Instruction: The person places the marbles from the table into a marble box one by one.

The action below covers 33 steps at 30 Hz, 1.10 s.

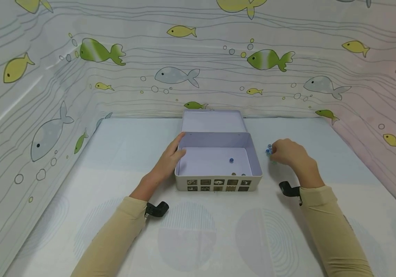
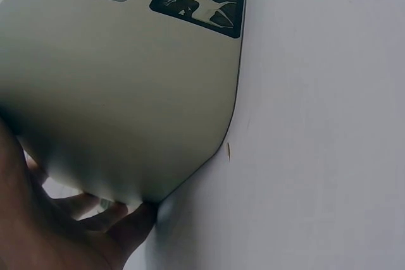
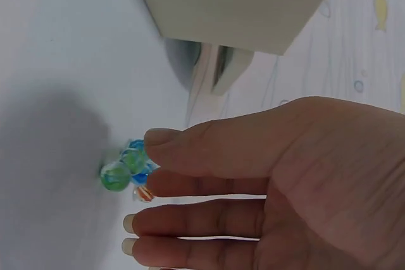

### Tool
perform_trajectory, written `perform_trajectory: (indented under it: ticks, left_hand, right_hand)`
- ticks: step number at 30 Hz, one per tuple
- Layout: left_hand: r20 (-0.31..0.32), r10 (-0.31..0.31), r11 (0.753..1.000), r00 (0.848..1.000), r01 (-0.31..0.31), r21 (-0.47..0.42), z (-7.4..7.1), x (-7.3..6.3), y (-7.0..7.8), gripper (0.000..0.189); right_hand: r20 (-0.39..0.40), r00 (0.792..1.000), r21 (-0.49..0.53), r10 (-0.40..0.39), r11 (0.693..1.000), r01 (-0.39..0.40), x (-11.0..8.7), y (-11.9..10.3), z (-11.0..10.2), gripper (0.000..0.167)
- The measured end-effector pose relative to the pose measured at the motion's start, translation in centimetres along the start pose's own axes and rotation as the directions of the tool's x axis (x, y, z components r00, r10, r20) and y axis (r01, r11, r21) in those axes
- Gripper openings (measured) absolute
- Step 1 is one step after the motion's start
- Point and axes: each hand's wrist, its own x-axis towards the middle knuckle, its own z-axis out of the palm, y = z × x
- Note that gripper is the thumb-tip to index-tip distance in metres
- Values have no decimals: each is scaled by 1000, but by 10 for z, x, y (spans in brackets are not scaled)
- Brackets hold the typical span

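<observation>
A pale lidded box point(image 1: 218, 183) with small square pictures on its front stands with its lid point(image 1: 213, 121) tipped back. My left hand point(image 1: 164, 163) holds its left side, the thumb over the rim and the other fingers along the outer wall. Inside lie a blue marble point(image 1: 231, 160) and two small marbles half hidden by the front wall. To the right of the box, my right hand point(image 1: 289, 154) reaches down at a cluster of glass marbles point(image 3: 116, 176), blue, green and one orange-streaked. Its thumb and index fingertips are at the cluster; the other fingers are straight.
A white cloth with pale circles covers the table point(image 1: 198, 238). A fish-patterned curtain point(image 1: 215, 57) closes off the back and both sides. Black wrist cameras point(image 1: 157, 209) sit on both sleeves. A tiny sliver point(image 2: 229, 150) lies beside the box.
</observation>
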Motion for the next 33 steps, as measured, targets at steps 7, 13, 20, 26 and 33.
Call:
perform_trajectory:
  ticks: [7,13,20,26,33]
  left_hand:
    - [-3,4,1000,1000,-4,5,0,0,0,62]
    - [-1,15,1000,1000,-15,16,1,2,-2,62]
    - [-2,16,1000,1000,-16,16,1,1,-3,61]
    - [-7,10,1000,1000,-10,14,1,1,-2,61]
    - [-16,-3,1000,1000,3,22,1,1,-2,61]
  right_hand:
    - [9,1000,-4,4,1000,-4,5,5,8,15]
    - [8,1000,2,-9,1000,9,7,10,13,17]
    - [5,1000,12,-21,1000,21,10,16,18,18]
    - [25,999,-7,-25,1000,26,10,16,17,16]
    - [8,999,-13,-33,999,33,9,13,12,13]
